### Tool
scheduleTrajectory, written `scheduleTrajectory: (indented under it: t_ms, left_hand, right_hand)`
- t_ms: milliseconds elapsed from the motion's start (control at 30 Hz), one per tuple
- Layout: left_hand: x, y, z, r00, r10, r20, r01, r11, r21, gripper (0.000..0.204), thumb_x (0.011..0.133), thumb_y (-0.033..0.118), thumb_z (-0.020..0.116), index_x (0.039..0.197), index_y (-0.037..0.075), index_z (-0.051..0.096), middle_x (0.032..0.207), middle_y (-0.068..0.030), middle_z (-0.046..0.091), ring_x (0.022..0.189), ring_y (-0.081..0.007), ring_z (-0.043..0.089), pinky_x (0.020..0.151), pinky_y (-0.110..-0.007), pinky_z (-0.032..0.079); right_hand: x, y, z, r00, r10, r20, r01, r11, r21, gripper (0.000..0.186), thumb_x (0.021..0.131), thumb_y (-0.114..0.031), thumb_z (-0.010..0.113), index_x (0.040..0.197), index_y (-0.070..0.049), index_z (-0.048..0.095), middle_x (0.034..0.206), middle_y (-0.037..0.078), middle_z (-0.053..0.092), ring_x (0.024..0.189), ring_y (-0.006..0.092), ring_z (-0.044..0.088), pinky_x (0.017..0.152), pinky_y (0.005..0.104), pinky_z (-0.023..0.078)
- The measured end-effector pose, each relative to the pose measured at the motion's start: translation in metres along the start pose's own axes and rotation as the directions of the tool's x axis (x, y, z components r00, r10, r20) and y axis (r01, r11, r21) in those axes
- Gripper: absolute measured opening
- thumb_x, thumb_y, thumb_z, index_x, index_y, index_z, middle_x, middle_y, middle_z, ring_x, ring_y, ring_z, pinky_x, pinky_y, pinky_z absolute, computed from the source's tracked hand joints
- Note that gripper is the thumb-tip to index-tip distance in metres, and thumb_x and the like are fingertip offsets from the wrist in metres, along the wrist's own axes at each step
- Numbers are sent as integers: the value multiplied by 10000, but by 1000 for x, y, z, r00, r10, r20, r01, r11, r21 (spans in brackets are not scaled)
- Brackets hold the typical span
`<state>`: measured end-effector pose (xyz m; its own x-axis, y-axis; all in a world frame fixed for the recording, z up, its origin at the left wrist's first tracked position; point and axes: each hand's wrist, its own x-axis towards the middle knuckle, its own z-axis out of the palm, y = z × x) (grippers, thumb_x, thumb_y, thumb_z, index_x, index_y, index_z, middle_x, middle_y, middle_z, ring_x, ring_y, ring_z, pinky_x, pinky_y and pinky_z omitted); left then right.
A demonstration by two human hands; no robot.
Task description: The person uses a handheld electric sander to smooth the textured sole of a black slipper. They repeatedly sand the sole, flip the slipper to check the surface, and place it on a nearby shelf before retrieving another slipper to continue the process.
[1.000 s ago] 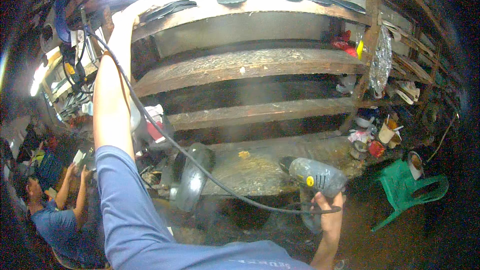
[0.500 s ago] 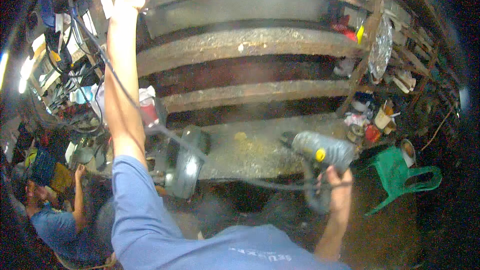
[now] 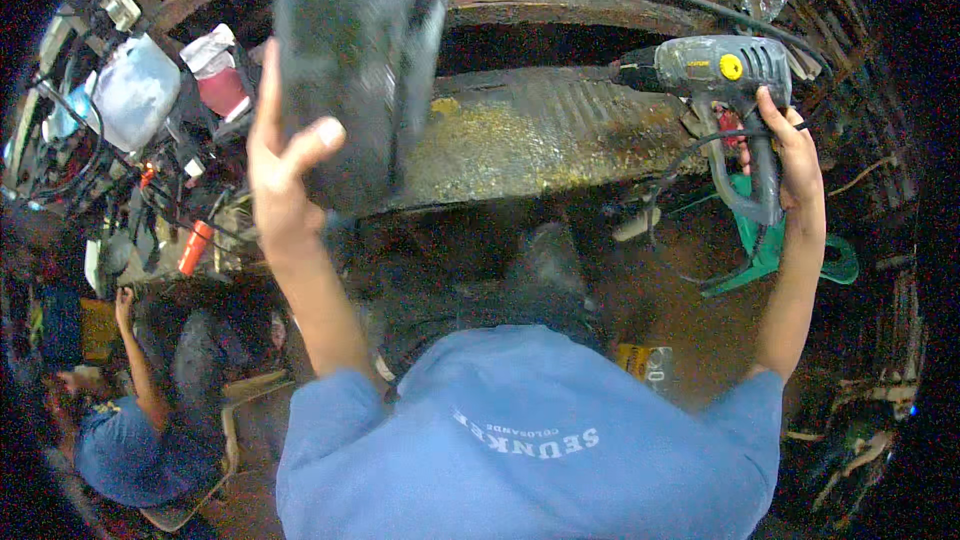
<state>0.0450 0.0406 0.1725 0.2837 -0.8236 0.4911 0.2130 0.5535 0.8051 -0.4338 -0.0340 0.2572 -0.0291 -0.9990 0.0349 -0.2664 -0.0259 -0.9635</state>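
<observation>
My left hand [image 3: 285, 165] is closed on a glossy black panel [image 3: 345, 80], its thumb pressed on the near face. The panel stands up over the left part of the workbench, its top cut off by the picture's edge and its outline blurred. Over the bench's right end, my right hand [image 3: 797, 155] grips the handle of a grey heat gun [image 3: 690, 65]. This heat gun has a black nozzle pointing left and a round yellow knob on its side. A dark cord hangs by its handle.
The worn workbench [image 3: 560, 130] has yellowish stains. On the left are a pale blue container [image 3: 137, 90], an orange tube [image 3: 195, 247] and tangled cables. A green plastic chair [image 3: 765, 255] stands at right. Another person [image 3: 135, 450] in blue sits at lower left.
My left hand has come down from the upper shelf and now holds the black panel, lifted off the bench. The heat gun in my right hand has moved up and to the right.
</observation>
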Motion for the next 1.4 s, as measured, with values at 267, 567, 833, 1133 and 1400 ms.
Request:
scheduleTrajectory:
  t_ms: [267,567,833,1133,1400]
  left_hand:
    - [-37,-134,3,854,-471,220,496,865,-76,1064,672,7,798,1656,50,395,1679,-80,448,1520,-246,445,1269,-374,318]
    - [-13,-212,-10,830,-416,372,21,689,725,984,717,203,834,1628,144,466,1412,-196,644,1284,-351,620,1145,-433,470]
    - [-72,-162,-13,977,-214,1,96,444,891,740,904,326,814,1533,62,527,1322,-222,623,1239,-430,583,1095,-492,472]
    - [-122,-146,-11,931,-336,-143,337,639,692,855,864,172,858,1607,94,442,1443,-178,603,1256,-339,584,1015,-447,524]
    - [-121,-150,-10,813,-518,-267,543,839,25,819,932,-9,764,1638,110,366,1450,-179,585,1236,-252,630,1055,-400,553]
  right_hand:
    - [-15,-32,-1,998,41,-48,-52,963,-263,397,1067,-477,638,1006,-85,635,756,38,665,540,121,622,479,267,507]
    - [-29,-35,40,995,81,66,-57,951,-302,372,1058,-442,655,1138,-79,641,855,48,692,597,121,632,527,273,518]
    - [-5,-1,66,972,222,72,-196,944,-264,381,1019,-387,737,1265,-110,649,902,40,706,587,129,623,520,285,507]
    - [17,1,76,968,240,72,-202,919,-338,325,1027,-374,720,1211,-114,657,852,22,683,577,123,611,521,286,494]
    - [42,15,82,982,186,28,-173,952,-253,311,1025,-403,728,1134,-119,661,800,26,678,559,129,611,506,296,489]
